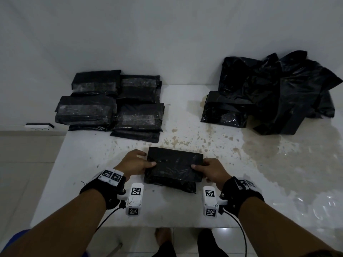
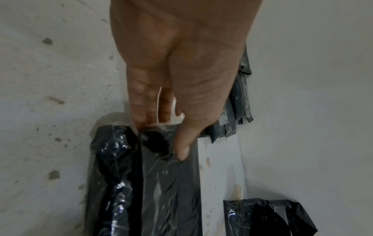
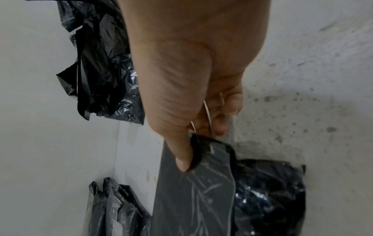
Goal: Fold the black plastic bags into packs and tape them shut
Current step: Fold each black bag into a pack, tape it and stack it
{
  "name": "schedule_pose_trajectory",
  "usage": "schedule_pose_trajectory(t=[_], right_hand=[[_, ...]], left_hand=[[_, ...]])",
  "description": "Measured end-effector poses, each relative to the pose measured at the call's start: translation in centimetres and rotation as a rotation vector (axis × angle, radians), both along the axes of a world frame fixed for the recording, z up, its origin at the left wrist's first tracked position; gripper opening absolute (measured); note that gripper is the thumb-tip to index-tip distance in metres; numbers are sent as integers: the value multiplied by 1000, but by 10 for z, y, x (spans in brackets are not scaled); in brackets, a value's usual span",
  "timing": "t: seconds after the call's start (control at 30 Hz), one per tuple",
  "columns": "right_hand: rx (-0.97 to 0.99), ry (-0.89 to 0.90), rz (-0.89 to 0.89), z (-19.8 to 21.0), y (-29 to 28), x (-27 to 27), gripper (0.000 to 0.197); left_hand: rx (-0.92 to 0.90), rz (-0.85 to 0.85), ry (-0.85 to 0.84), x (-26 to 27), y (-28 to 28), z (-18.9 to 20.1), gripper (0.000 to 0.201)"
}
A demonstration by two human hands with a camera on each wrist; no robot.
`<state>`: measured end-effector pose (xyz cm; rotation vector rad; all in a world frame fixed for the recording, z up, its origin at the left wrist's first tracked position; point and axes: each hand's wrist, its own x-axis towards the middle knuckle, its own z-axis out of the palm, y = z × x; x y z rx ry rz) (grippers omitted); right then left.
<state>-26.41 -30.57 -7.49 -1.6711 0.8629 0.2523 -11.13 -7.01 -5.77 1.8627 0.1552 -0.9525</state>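
A folded black bag pack [image 1: 173, 166] lies near the front middle of the white table [image 1: 241, 164]. My left hand [image 1: 135, 162] pinches its left end, thumb on top and fingers beneath. My right hand [image 1: 209, 170] pinches the right end the same way. In the left wrist view the left thumb [image 2: 182, 150] presses the upper flap of the pack [image 2: 167, 183]. In the right wrist view the right thumb [image 3: 181, 159] presses the flap of the pack [image 3: 193, 199], with glossy layers bulging below.
Several taped packs [image 1: 111, 104] are stacked at the back left. A heap of loose black bags [image 1: 278, 89] sits at the back right with one folded pack [image 1: 224, 112] in front of it. The table top is stained. Its front edge is close to my feet.
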Motion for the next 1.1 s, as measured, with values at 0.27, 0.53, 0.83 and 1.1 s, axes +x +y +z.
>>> schedule_pose_trajectory(t=[0.27, 0.53, 0.83, 1.1], right_hand=[[-68, -60, -58, -1, 6, 0, 37], [-110, -129, -94, -9, 11, -8, 44], [-154, -72, -20, -29, 14, -14, 47], [-154, -67, -28, -25, 21, -12, 41]], left_hand=[[-10, -100, -135, 4, 2, -2, 25], [-17, -89, -250, 0, 5, -7, 26], [-60, -207, -226, -15, 3, -9, 22], [36, -250, -257, -11, 2, -12, 19]])
